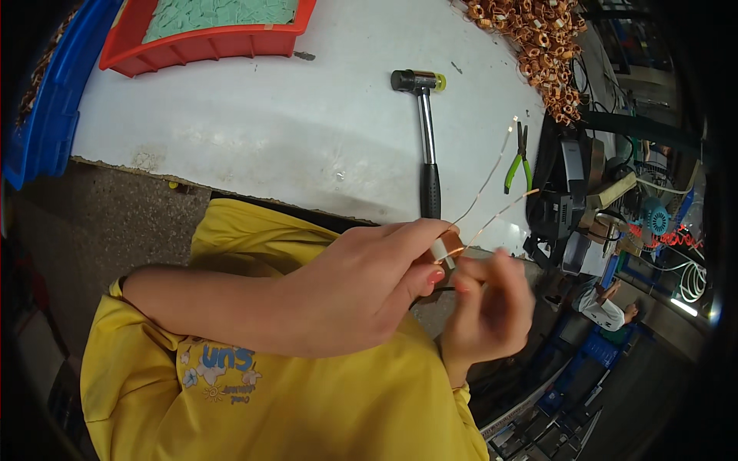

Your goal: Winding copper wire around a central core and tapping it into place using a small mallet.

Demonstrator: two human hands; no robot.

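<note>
My left hand (361,284) is closed on a small copper coil (450,243), its thumb and fingers gripping the coil's left side. A white band shows on the coil. Two long wire leads (492,175) rise from it toward the upper right, over the table. Close by on the right is my right hand (492,307), its fingers curled and partly smeared by motion. Its thumb and forefinger are close together beside the coil; anything between them is hidden. Beyond the hands lies a hammer (428,138) with a black grip. Green-handled pliers (520,160) lie to its right.
The white table (231,131) has its near edge just beyond my lap. A red bin (215,48) of pale green pieces stands far left, beside a blue bin (48,115). Many copper coils (542,50) are piled far right. Another person (607,311) is in the right background.
</note>
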